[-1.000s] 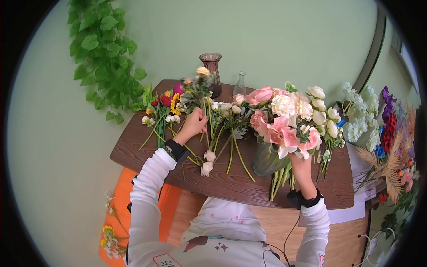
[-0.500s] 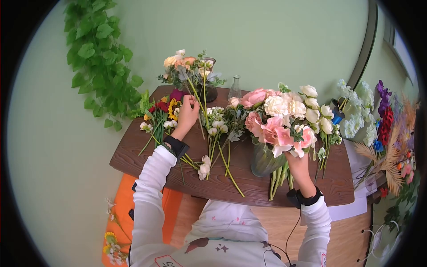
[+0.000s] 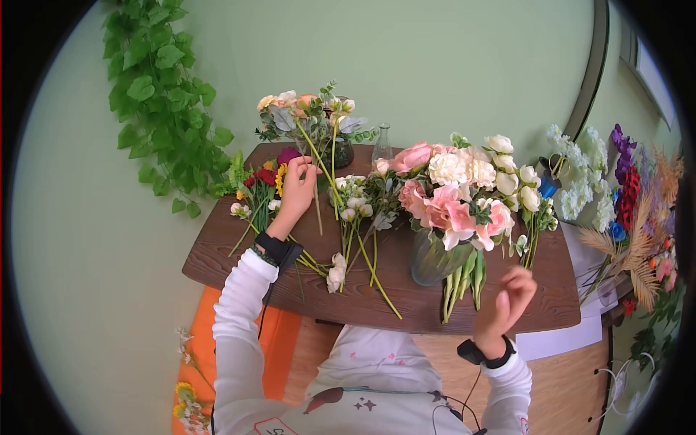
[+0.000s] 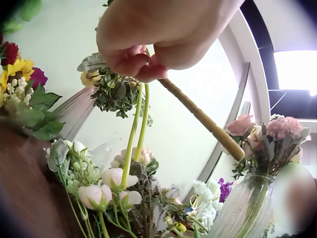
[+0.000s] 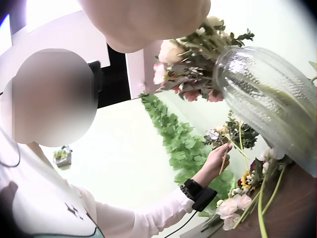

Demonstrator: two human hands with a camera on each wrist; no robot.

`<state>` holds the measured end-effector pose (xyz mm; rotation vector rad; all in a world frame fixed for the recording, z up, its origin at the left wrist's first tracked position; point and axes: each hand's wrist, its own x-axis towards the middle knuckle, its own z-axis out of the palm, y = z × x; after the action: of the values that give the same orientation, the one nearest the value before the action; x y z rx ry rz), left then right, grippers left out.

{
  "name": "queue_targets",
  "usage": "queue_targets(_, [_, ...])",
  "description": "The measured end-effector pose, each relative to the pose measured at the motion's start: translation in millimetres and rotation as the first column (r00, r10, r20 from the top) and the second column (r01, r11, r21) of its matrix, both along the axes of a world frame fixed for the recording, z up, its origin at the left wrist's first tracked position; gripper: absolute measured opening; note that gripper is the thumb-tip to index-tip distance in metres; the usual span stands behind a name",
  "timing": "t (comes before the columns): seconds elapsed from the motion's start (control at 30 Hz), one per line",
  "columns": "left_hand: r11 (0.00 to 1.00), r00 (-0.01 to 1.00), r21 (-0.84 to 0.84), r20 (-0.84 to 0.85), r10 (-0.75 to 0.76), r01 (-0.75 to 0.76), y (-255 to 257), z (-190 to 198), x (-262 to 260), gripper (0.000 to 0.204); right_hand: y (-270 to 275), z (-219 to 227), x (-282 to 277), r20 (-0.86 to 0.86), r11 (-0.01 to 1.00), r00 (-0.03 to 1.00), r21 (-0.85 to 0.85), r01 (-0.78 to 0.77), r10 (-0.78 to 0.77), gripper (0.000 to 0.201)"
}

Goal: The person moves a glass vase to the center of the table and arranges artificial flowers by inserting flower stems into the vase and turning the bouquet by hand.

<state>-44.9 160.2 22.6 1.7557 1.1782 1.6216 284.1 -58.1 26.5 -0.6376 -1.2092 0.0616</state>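
Observation:
My left hand [image 3: 297, 188] pinches the stems of a bunch of peach and cream flowers with grey-green leaves [image 3: 308, 109], raised over the back left of the table. In the left wrist view, a thick brown stem [image 4: 203, 116] slants down from the fingers, and two green stems hang beside it. My right hand [image 3: 505, 304] is in the air over the front right of the table, fingers loosely bent around nothing. Left of it stands a ribbed glass vase [image 3: 435, 262] full of pink and white flowers [image 3: 453, 188], with thick green stems [image 3: 464, 283] lying beside it.
White blooms [image 3: 355, 206] with long stems lie mid-table [image 3: 319, 304]. Red, yellow and purple flowers [image 3: 268, 174] lie at the left. A small clear bottle [image 3: 383, 145] and a dark glass vase [image 3: 344, 154] stand at the back. More flowers [image 3: 627, 210] fill the right side.
My left hand has shifted left with the flower bunch, whose heads have swung left too. My right hand has left the flowers at the ribbed vase and drawn back toward the table's front edge.

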Motion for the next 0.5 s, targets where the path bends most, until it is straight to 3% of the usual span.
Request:
queue_targets(0.03, [0.999, 0.999, -0.036, 0.036, -0.018, 0.019, -7.2, 4.6, 0.6, 0.022, -9.0, 1.5, -4.6, 0.151, 0.974, 0.962, -0.068, -0.218, 0.226, 0.032])
queue_targets(0.07, [0.997, 0.997, -0.071, 0.071, -0.036, 0.041, -14.8, 9.6, 1.1, 0.021, -15.6, 4.2, -11.1, 0.277, 0.897, 0.853, -0.166, -0.41, 0.441, 0.027])
queue_targets(0.13, [0.99, 0.992, -0.109, 0.106, -0.075, 0.087, -33.5, 19.3, 1.7, 0.022, -19.2, 13.8, -40.5, 0.287, 0.746, 0.72, -0.48, -0.462, 0.631, 0.027])
queue_targets(0.17, [0.981, 0.983, -0.145, 0.145, -0.11, 0.131, -42.3, 22.4, 1.6, 0.023, -14.1, 16.7, -58.6, 0.211, 0.669, 0.704, -0.574, -0.473, 0.679, 0.032])
queue_targets(0.2, [0.981, 0.984, -0.144, 0.143, -0.111, 0.131, -49.8, 23.1, 2.5, 0.023, -5.7, 18.8, -76.6, 0.129, 0.58, 0.686, -0.657, -0.482, 0.716, 0.037])
queue_targets(0.27, [0.982, 0.976, -0.111, 0.174, -0.13, 0.151, -65.5, 23.4, 6.0, 0.023, 20.4, 8.5, -107.0, 0.083, 0.594, 0.735, -0.654, -0.469, 0.673, 0.046])
queue_targets(0.33, [0.981, 0.976, -0.108, 0.166, -0.143, 0.163, -83.3, 26.7, 7.1, 0.023, 53.1, -3.0, -132.4, 0.176, 0.703, 0.806, -0.614, -0.359, 0.566, 0.048])
queue_targets(0.47, [0.968, 0.954, -0.1, 0.221, -0.204, 0.231, -106.6, 22.9, 9.2, 0.022, 98.2, -8.5, -173.3, 0.168, 0.754, 0.854, -0.573, -0.322, 0.492, 0.045])
queue_targets(0.5, [0.962, 0.95, -0.124, 0.229, -0.213, 0.245, -112.3, 24.5, 9.2, 0.021, 104.9, -7.1, -178.7, 0.024, 0.599, 0.785, -0.661, -0.452, 0.62, 0.041])
